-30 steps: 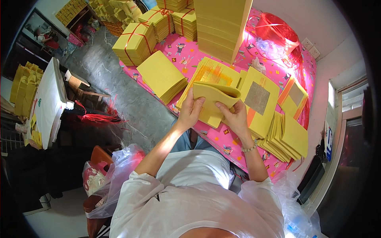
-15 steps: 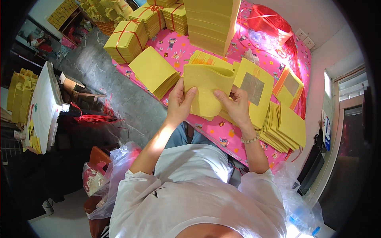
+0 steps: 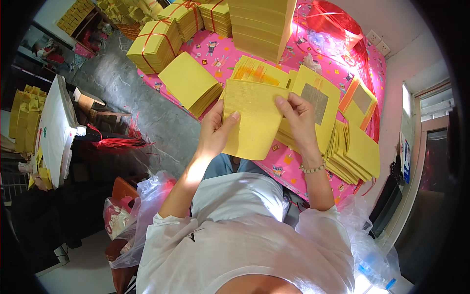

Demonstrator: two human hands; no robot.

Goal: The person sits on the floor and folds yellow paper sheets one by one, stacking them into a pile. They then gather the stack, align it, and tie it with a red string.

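Right, both hands up over the pink patterned mat (image 3: 215,54), sharing one wad of yellow paper sheets (image 3: 254,117). Left hand (image 3: 215,132) clamps the wad's left edge, thumb on the face, fingers curled behind. Right hand (image 3: 298,117) pinches the right edge, thumb on top near the upper corner, fingers tucked under. Wad sits tilted, lifted clear of the mat, between the person's chest and the piles.

Around it:
- loose flat stack (image 3: 191,83) just left of the wad, on the mat edge
- bundle tied with red string (image 3: 154,44) further up-left, more tied bundles (image 3: 215,14) behind it
- tall stack (image 3: 262,24) at the top centre
- sheets with a silver square (image 3: 316,98) directly behind the right hand, partly hidden by it
- fanned pile (image 3: 355,152) to the right, near the wrist with the bead bracelet (image 3: 312,169)
- red plastic bag (image 3: 338,24) at the far corner of the mat

The held wad blocks whatever lies on the mat beneath it. Grey concrete floor (image 3: 122,93) to the left, red string scraps (image 3: 117,143) on it, beside a white board (image 3: 54,127). Clear plastic bags (image 3: 147,196) at either side of the person's white shirt (image 3: 245,235).
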